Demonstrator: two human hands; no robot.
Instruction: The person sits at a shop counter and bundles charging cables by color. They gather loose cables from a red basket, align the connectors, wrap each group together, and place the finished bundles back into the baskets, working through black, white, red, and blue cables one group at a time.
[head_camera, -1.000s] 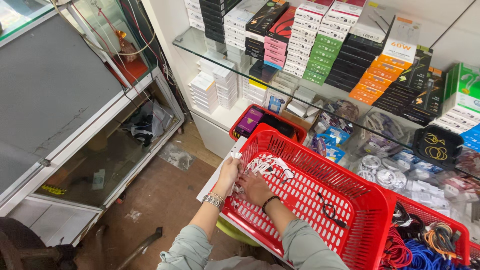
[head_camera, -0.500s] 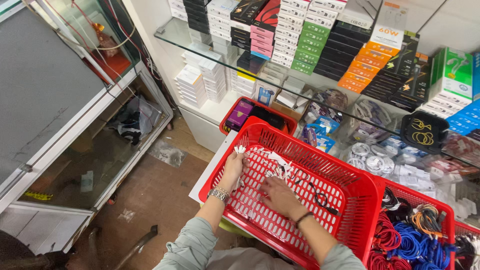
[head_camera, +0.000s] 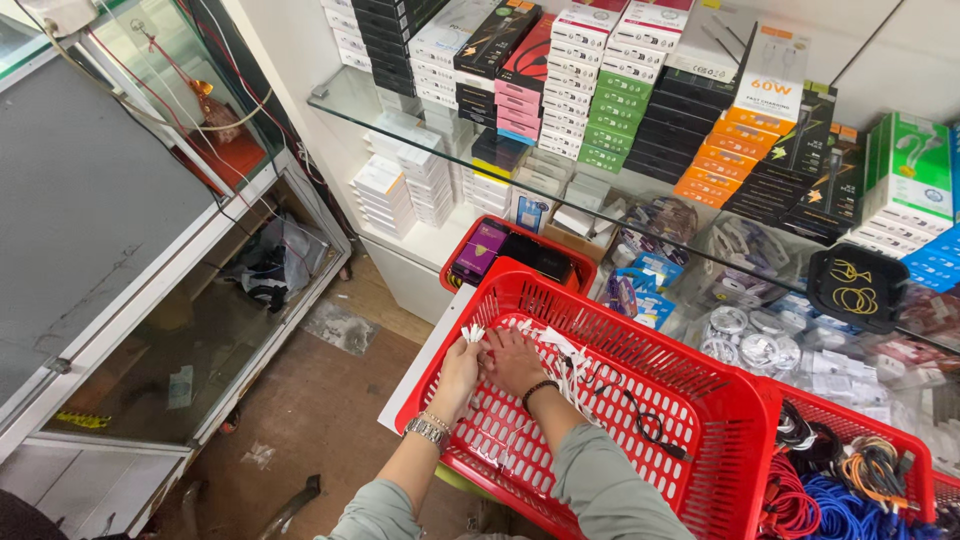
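- Left hand (head_camera: 458, 372) has a pinch grip on a little bunch of white cable ends (head_camera: 473, 333), holding them up right at the near-left corner of the big red basket (head_camera: 700, 400). There's a metal watch (head_camera: 428, 428) on that wrist.
- Right hand (head_camera: 512, 362) is now pressed up against the left one, fingers curled onto the same white bunch. Can't tell how tight that grip is, since the fingertips are tucked under.
- What changed: half a second ago the right hand was lying flat further along the basket floor, out at about 3 o'clock from the left. It has since slid over to meet it. The left hand has hardly moved.
- My read: both hands are working the one bundle together now rather than rummaging separately.
- The rest of the white cables (head_camera: 560, 352) trail off from the hands toward 2 o'clock across the basket floor, and a black cable (head_camera: 640, 420) lies loose beyond that, around 4 o'clock from the hands.
- At 12 o'clock from the hands sits a smaller red basket (head_camera: 575, 268) with dark and purple packets in it.
- Way over at 4 o'clock there's another red basket (head_camera: 915, 470) stuffed with blue, red and orange cables.
- Glass shelf (head_camera: 345, 105) up top, stacked with boxes.
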